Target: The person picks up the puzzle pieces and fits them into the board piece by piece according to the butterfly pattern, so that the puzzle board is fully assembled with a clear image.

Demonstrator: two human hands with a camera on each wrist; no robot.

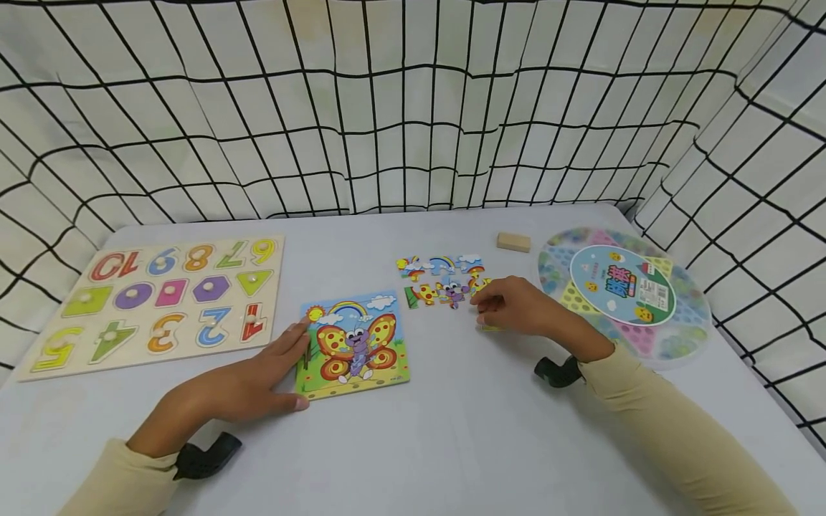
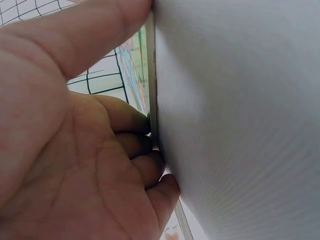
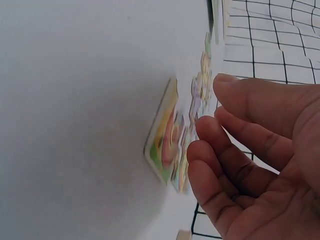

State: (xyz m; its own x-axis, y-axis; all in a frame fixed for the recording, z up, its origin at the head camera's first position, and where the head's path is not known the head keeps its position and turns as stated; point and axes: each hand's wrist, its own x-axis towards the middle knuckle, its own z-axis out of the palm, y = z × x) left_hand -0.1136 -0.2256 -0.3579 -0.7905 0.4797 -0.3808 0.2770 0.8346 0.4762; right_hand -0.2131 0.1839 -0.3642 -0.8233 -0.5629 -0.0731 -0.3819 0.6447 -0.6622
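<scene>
A square butterfly picture board (image 1: 355, 344) lies flat on the white table. My left hand (image 1: 248, 383) touches its left side, fingers at the upper left edge and thumb by the lower left corner. In the left wrist view, the fingertips of that hand (image 2: 100, 145) meet the board's edge. Jigsaw pieces (image 1: 454, 290) of the same butterfly lie partly assembled to the right. Above their right end hovers my right hand (image 1: 516, 308), fingers loosely bent. In the right wrist view, a corner jigsaw piece (image 3: 167, 140) lies on the table just off the fingertips, apart from the hand (image 3: 245, 165).
A wooden number and shape board (image 1: 155, 294) lies at the left. A small wooden block (image 1: 513, 241) is behind the right hand. On the right lies a round, bead-patterned package (image 1: 622, 287) with a blue label. Black netting over white cloth (image 1: 387, 107) encloses the table.
</scene>
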